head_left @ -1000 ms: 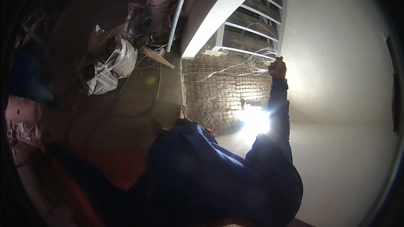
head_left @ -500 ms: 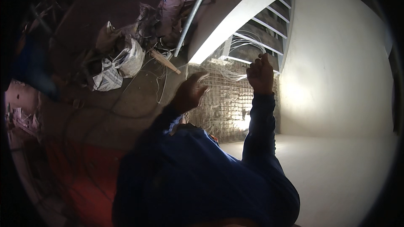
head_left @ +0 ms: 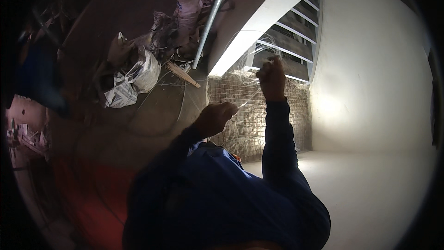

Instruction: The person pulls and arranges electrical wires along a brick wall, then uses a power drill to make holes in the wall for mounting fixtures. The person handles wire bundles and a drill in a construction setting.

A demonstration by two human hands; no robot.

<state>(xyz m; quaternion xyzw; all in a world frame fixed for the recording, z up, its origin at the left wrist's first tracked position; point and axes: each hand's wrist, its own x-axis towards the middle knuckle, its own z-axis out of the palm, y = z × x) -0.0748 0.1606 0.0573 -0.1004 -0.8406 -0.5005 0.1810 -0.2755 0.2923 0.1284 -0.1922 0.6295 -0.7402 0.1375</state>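
A loose coil of thin, pale wire (head_left: 252, 71) hangs in front of the white-barred opening. My right hand (head_left: 271, 78) is raised and closed around the top of this coil. Lower and to the left, my left hand (head_left: 216, 118) pinches a strand of the same wire between thumb and fingers. That strand slants up from the left fingertips toward the coil below my right fist. Whether the wire is metal or plastic I cannot tell. Both forearms wear dark blue sleeves.
Wire mesh (head_left: 277, 120) covers a rough surface behind my hands. A white beam (head_left: 259, 32) and metal pole (head_left: 213, 18) rise above it. White sacks (head_left: 143, 71) and a broom-like bundle of sticks (head_left: 182, 74) lie at left. A pale wall (head_left: 370, 74) stands at right.
My left hand has gone from open fingers to a pinch on the wire strand. My right hand has shifted a little left, and the coil has moved with it.
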